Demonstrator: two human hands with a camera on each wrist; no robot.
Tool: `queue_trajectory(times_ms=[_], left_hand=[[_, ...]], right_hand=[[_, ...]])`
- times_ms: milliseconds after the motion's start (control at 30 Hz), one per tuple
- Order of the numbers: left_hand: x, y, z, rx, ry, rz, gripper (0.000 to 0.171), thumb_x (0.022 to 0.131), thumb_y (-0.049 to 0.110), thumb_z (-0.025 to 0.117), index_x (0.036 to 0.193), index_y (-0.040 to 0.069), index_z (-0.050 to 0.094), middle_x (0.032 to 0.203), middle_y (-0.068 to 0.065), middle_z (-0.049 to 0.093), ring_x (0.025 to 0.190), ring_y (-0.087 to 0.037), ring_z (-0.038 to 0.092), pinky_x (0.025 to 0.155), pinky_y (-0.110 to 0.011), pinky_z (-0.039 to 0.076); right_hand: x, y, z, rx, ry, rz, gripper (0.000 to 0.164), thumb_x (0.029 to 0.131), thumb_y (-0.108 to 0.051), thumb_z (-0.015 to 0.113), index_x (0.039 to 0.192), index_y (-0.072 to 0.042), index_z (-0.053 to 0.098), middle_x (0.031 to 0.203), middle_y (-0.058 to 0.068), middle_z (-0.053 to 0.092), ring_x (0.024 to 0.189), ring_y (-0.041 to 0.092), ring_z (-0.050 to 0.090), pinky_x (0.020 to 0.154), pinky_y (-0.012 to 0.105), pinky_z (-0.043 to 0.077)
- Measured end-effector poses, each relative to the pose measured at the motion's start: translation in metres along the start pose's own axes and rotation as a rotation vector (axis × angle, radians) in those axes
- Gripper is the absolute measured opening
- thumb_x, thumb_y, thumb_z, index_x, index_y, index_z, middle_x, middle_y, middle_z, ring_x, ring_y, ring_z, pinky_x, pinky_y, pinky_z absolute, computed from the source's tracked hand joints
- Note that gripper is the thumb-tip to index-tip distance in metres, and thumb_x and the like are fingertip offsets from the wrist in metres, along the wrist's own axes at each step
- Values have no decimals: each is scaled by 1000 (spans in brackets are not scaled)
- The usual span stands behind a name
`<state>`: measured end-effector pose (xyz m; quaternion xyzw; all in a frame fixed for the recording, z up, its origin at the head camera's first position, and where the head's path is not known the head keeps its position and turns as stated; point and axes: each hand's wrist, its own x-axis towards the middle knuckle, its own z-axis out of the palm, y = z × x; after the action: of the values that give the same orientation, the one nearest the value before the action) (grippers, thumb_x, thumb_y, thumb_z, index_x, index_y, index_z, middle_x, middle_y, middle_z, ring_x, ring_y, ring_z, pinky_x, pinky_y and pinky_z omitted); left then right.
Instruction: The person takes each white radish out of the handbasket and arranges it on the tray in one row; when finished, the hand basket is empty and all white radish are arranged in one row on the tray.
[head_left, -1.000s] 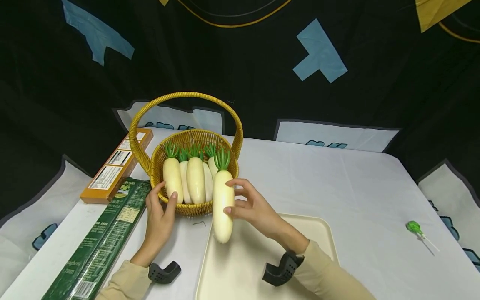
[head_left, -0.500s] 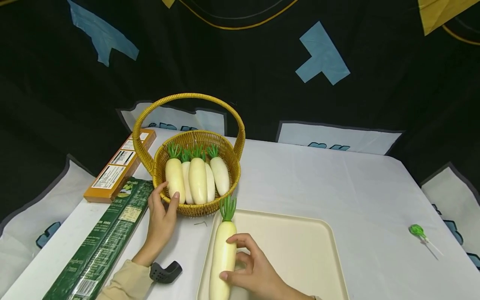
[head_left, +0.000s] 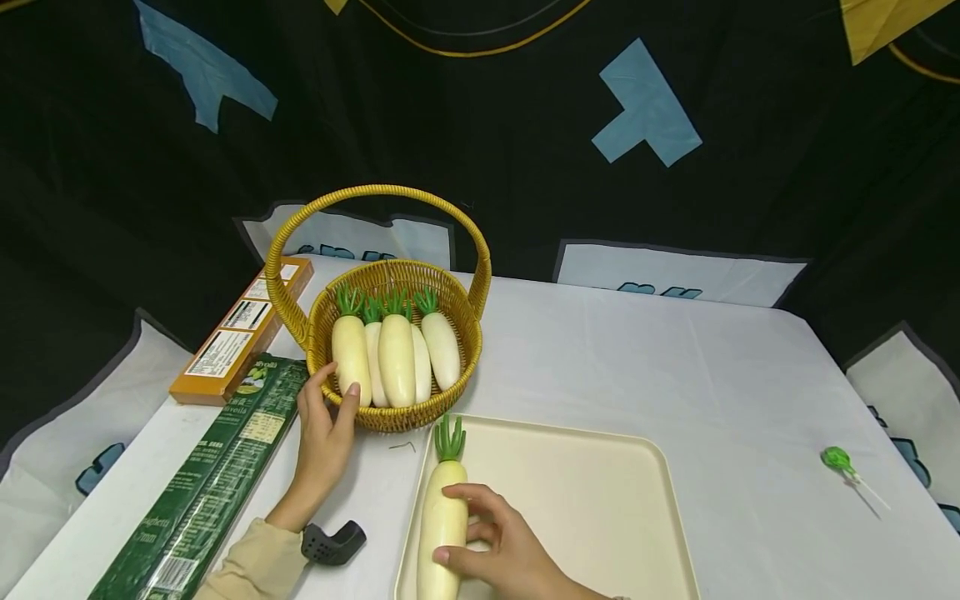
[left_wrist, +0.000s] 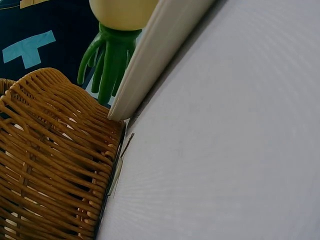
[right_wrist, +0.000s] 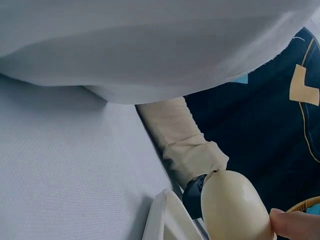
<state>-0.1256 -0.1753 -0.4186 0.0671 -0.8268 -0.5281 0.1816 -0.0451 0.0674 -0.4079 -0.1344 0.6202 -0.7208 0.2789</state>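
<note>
My right hand [head_left: 502,546] pinches a white radish [head_left: 442,529] between thumb and fingers, its green leafy top pointing away. The radish lies lengthwise over the left side of the cream tray [head_left: 585,500]; its rounded bottom end [right_wrist: 235,205] shows beside the tray's edge in the right wrist view. My left hand [head_left: 322,442] grips the near-left rim of a yellow wicker basket [head_left: 405,417], thumb and index finger hooked over it. Inside the basket, several white radishes [head_left: 396,358] lie side by side, green tops to the back. In the left wrist view, the radish's leaves [left_wrist: 112,60] hang near the basket's woven wall [left_wrist: 50,150].
Left of the basket lie a green spaghetti packet [head_left: 202,483] and an orange box [head_left: 240,333] with white labels. A green lollipop [head_left: 836,458] lies at the far right of the white-covered table [head_left: 750,400]. A small dark twig [head_left: 402,446] is between basket and tray.
The right hand has brought the radish from the basket's front right edge toward me, down over the tray's left side. The left hand has stayed at the basket rim.
</note>
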Motion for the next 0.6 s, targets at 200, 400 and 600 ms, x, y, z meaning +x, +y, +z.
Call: queue_trajectory(times_ms=[200, 400, 600], left_hand=[[0, 0, 0, 2, 2, 2, 50, 94, 30, 45, 137, 11, 27, 140, -21, 17, 131, -35, 20, 104, -55, 17], [1, 0, 1, -4, 1, 1, 50, 94, 30, 45, 137, 12, 27, 140, -22, 17, 130, -33, 20, 104, -53, 17], [0, 0, 1, -3, -2, -4, 50, 94, 30, 45, 137, 12, 27, 140, -22, 17, 129, -32, 20, 103, -52, 18]], right_hand=[[-2, 2, -1, -110, 21, 6, 56, 79, -16, 70, 130, -15, 44, 117, 13, 39, 90, 13, 56, 69, 20, 51], [-2, 2, -2, -208, 8, -17, 56, 79, -17, 70, 130, -16, 46, 115, 14, 34, 91, 10, 51, 68, 16, 48], [-3, 1, -3, -230, 7, 5, 58, 79, -19, 70, 131, -18, 46, 113, 13, 35, 91, 12, 47, 68, 16, 46]])
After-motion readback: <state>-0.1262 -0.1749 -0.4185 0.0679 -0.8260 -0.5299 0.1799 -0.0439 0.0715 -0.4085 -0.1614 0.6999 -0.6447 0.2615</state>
